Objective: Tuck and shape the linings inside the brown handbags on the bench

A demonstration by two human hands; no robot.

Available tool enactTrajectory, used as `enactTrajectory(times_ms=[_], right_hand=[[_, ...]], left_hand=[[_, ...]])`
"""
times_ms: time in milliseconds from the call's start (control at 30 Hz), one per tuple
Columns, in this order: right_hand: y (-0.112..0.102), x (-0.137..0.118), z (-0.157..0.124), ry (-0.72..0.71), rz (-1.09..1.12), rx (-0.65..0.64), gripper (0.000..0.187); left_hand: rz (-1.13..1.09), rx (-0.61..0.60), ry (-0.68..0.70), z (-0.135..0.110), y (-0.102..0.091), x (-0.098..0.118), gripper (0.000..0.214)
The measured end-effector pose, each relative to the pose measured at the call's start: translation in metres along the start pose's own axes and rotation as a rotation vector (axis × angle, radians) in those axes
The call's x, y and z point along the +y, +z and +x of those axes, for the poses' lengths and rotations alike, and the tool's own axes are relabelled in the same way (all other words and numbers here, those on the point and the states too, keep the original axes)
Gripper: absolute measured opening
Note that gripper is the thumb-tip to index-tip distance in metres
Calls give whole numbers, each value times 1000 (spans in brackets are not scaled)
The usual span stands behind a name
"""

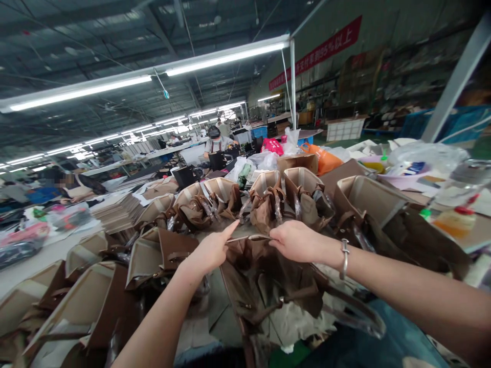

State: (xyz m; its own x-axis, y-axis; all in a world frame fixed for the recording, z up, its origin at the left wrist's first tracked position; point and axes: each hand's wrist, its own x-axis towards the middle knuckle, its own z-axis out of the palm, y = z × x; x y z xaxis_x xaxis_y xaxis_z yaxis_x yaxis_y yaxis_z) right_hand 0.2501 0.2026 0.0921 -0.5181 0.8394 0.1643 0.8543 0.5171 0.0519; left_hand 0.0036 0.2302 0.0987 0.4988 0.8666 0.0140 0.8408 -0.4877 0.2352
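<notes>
Can see clear plastic packets (65,217) at the left edge of the tabletop (53,249), with a stack of flat sheets (117,208) just right of them. Nearer, find several open bags (92,296) crowded from the near left corner up to the left forearm (169,306). Pointing the left hand (210,250) away by its index finger, with the other fingers curled at the rim of a brown bag (268,278); from this angle, cannot tell whether clamped on it. Holding that bag near the middle of the near edge, right behind it facing a row of open bags (263,209) blocking the far edge, with a pink bag (273,146) beyond. Gripping the rim by the right hand (295,240), thumb and fingers together. Toward the right edge, see a large open bag (368,197), then a red-capped bottle (456,222).
</notes>
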Motion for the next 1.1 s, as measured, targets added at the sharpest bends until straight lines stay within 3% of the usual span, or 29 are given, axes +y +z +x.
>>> enactTrajectory(times_ms=[133,333,633,867,1100], right_hand=[[7,-10,-13,122,13,-7,27],[14,-12,-15,182,57,33,25],[15,-12,-11,186,71,30,27],[16,-14,-11,185,77,19,30],[17,-9,-11,175,103,22,36]], left_hand=[[83,65,35,1,3,15,73],[28,208,281,12,24,50,39],[-77,207,318,29,30,42,5],[23,246,204,35,35,43,14],[53,280,186,38,39,46,14]])
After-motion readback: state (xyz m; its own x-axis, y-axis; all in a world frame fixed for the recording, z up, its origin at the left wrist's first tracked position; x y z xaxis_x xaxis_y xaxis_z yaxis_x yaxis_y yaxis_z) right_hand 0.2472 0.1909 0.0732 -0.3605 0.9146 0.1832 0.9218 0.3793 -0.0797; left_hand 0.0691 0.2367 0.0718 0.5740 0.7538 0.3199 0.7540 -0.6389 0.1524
